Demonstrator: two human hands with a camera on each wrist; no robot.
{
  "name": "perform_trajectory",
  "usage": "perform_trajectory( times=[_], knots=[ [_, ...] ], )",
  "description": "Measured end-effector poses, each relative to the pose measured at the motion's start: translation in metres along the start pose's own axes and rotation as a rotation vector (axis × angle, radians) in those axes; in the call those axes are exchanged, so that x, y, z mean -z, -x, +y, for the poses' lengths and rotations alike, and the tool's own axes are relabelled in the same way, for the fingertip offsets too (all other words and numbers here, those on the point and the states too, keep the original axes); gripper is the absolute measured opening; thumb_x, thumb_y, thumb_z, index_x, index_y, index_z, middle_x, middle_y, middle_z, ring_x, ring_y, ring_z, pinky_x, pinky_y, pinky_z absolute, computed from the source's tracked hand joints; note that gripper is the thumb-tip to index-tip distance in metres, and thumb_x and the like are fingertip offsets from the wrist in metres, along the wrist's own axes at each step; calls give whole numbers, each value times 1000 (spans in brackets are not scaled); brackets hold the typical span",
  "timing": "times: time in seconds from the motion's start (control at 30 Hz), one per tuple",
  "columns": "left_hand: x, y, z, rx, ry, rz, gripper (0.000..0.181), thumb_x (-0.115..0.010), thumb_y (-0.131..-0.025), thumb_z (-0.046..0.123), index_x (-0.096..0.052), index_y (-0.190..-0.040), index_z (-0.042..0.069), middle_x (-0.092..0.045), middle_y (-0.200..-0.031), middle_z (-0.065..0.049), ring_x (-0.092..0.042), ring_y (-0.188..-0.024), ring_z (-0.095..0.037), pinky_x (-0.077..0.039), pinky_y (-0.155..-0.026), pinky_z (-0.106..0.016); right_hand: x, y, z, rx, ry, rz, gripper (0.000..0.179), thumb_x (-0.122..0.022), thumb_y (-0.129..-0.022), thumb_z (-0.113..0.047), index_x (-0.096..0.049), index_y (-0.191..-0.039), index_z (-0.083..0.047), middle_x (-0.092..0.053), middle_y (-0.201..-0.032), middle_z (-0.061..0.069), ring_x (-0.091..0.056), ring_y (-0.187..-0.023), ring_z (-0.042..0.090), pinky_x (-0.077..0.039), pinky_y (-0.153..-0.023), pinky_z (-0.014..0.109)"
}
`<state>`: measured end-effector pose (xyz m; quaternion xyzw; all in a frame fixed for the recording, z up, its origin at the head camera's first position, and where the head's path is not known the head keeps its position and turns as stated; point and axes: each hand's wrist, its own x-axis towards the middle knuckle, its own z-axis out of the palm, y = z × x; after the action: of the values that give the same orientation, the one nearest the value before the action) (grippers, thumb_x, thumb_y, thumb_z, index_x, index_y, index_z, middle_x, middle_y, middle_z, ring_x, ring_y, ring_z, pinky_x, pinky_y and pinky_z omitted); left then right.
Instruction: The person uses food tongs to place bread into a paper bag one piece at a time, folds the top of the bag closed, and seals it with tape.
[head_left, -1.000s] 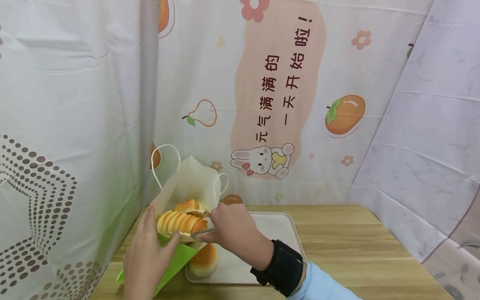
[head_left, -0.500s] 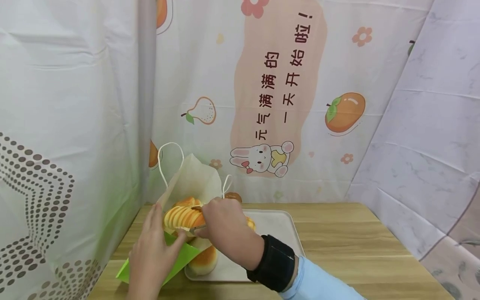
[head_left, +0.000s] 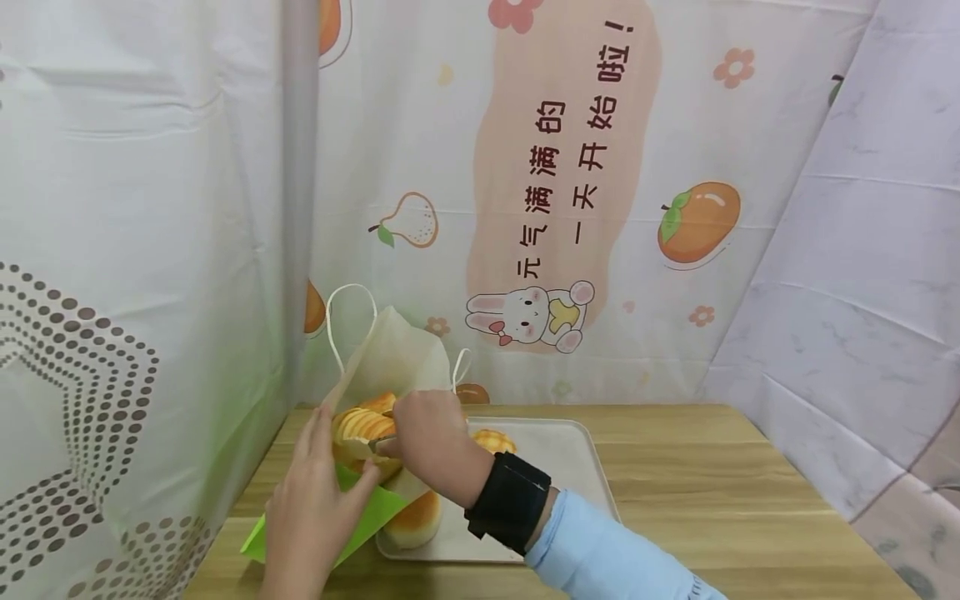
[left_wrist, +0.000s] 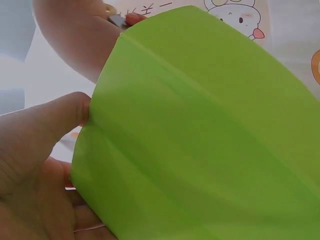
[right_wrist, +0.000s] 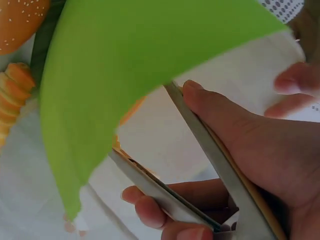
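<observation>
In the head view my left hand (head_left: 315,504) holds the rim of a green paper bag (head_left: 375,517), thumb at the near edge and fingers along the left side. The bag leans with its pale inside showing. My right hand (head_left: 435,446) grips metal tongs (right_wrist: 212,155), one arm under the thumb and the other against the fingers. At the bag's mouth the tongs hold a ridged bread roll (head_left: 363,427), partly hidden by my right hand. Behind that roll, another golden bread (head_left: 381,403) shows inside the bag. The green side hides most of the contents in both wrist views.
A pale tray (head_left: 551,492) lies on the wooden table (head_left: 697,500), right of the bag. It bears a round bun (head_left: 415,521) near its front left corner and a scored bun (head_left: 493,440) farther back. Patterned curtains (head_left: 150,208) stand around the table.
My right hand has moved left and down with the tongs, and the ridged roll sits deeper in the bag's mouth. The scored bun has come into sight. My left hand keeps hold of the bag.
</observation>
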<state>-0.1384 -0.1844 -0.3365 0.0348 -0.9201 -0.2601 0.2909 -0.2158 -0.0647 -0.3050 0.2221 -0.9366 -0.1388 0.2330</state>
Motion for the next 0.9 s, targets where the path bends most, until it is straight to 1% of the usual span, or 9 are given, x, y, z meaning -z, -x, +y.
perform_trajectory(
  times=[0.1,0.23,0.37,0.5,0.57,0.67,0.73,0.83,0.9],
  knots=[
    [-2,0,1,-1,0,-9,82,-64,-77,33,-28,-146,5,-41,-145,-23,-57,-57,-30,-44,-44,-43,-7,-3,0,-10,-6,-33,58,-58,-65,-74,-46,-46,-21,-45,-43,-7,-48,-40,12,-42,-36,26],
    [-3,1,3,-10,7,-7,83,-64,-76,33,-28,-146,6,-42,-145,-22,-58,-60,-31,-45,-44,-43,-14,-5,1,-23,-32,-80,60,-56,-65,-76,-46,-46,-20,-43,-43,-6,-47,-40,13,-41,-35,26],
    [-4,1,5,-22,17,9,83,-64,-76,33,-29,-145,4,-43,-144,-23,-62,-68,-38,-48,-48,-50,-19,-6,2,-29,-63,-108,61,-55,-64,-78,-49,-47,-20,-44,-43,-6,-47,-40,14,-40,-35,27],
    [-4,1,5,-33,21,20,82,-66,-77,33,-30,-144,2,-42,-144,-24,-63,-80,-46,-50,-53,-61,-20,-4,3,-21,-87,-105,64,-53,-60,-82,-49,-47,-19,-43,-44,-6,-46,-40,13,-37,-33,28],
    [-3,1,4,-33,23,17,83,-66,-77,32,-30,-144,1,-41,-144,-25,-63,-84,-49,-49,-56,-64,-20,-3,4,-12,-108,-102,65,-53,-58,-83,-53,-49,-19,-41,-44,-5,-44,-40,12,-34,-31,27],
    [-1,0,4,-29,26,8,82,-66,-78,32,-30,-145,1,-40,-145,-25,-62,-85,-51,-49,-57,-66,-19,-1,3,4,-132,-88,64,-53,-58,-83,-65,-59,-20,-41,-45,-5,-42,-41,11,-31,-31,27],
    [0,-1,4,-25,28,0,83,-66,-78,32,-29,-145,1,-39,-146,-25,-62,-86,-52,-49,-59,-68,-17,-1,4,7,-136,-85,64,-53,-58,-84,-68,-63,-22,-42,-46,-5,-43,-42,11,-33,-32,27],
    [0,-1,4,-25,20,-5,83,-66,-78,33,-29,-145,0,-39,-145,-26,-62,-84,-51,-50,-57,-67,-14,0,8,-2,-142,-69,65,-53,-55,-85,-63,-59,-20,-45,-48,-5,-45,-45,12,-38,-35,28],
    [1,-1,3,-25,17,-4,82,-66,-78,33,-29,-144,0,-39,-145,-26,-62,-84,-51,-50,-55,-64,-11,1,12,-8,-157,-51,65,-56,-54,-84,-52,-50,-19,-45,-48,-5,-46,-45,12,-40,-36,29]
  ],
)
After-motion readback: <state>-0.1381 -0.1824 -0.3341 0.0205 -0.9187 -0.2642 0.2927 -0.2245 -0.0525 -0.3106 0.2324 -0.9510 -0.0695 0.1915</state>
